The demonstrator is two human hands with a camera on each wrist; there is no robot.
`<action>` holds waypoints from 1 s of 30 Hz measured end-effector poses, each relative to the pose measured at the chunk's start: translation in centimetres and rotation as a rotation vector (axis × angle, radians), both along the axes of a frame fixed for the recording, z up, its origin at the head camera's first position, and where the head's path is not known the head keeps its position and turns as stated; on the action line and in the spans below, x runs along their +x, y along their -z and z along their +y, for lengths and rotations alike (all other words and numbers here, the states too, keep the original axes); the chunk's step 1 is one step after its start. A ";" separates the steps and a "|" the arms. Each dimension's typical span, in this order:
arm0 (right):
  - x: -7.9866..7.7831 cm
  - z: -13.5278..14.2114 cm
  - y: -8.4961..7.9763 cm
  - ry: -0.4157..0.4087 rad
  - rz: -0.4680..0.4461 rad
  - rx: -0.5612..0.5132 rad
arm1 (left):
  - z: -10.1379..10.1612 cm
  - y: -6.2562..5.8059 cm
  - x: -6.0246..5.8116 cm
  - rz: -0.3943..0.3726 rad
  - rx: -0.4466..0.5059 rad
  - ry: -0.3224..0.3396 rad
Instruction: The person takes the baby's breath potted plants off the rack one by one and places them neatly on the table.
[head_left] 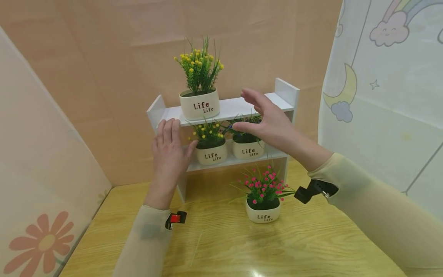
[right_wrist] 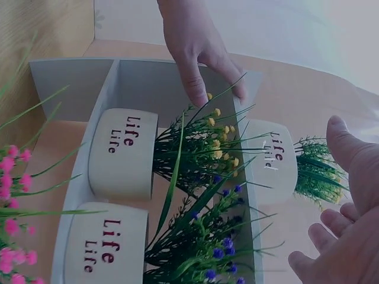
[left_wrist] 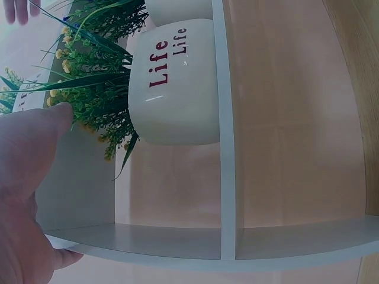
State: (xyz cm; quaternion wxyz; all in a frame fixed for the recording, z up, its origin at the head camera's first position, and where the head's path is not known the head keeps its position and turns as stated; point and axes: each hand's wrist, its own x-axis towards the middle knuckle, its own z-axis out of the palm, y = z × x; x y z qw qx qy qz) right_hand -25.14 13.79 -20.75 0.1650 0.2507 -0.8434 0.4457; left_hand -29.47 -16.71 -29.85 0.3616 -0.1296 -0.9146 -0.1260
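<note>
A white two-tier shelf (head_left: 230,111) stands on the table. My left hand (head_left: 169,154) touches its upper left corner, fingers extended and thumb apart. My right hand (head_left: 268,119) is raised in front of the upper tier, thumb spread from its fingers, holding nothing. A cream pot with tall yellow flowers (head_left: 199,104) sits on the upper tier, between the hands. On the lower tier, a pot with yellow flowers (head_left: 212,156) sits beside a pot with blue flowers (head_left: 248,150), partly covered by my right hand. A pot with pink flowers (head_left: 263,213) stands on the table before the shelf.
The wooden table (head_left: 214,246) carries the shelf. Behind it hangs a peach-coloured cloth (head_left: 114,96). White printed panels flank both sides, one with a flower (head_left: 45,242), the other with a moon (head_left: 346,92). Raised end boards (head_left: 287,92) bound the upper tier.
</note>
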 end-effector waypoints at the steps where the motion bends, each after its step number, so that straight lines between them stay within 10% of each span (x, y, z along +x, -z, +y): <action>1: -0.2 -0.4 -0.3 0.004 0.008 0.004 | 0.0 0.0 0.0 0.003 -0.001 0.000; 30: -6.1 -8.9 -2.6 0.217 -0.159 -0.047 | -0.2 0.0 0.3 -0.010 -0.006 0.012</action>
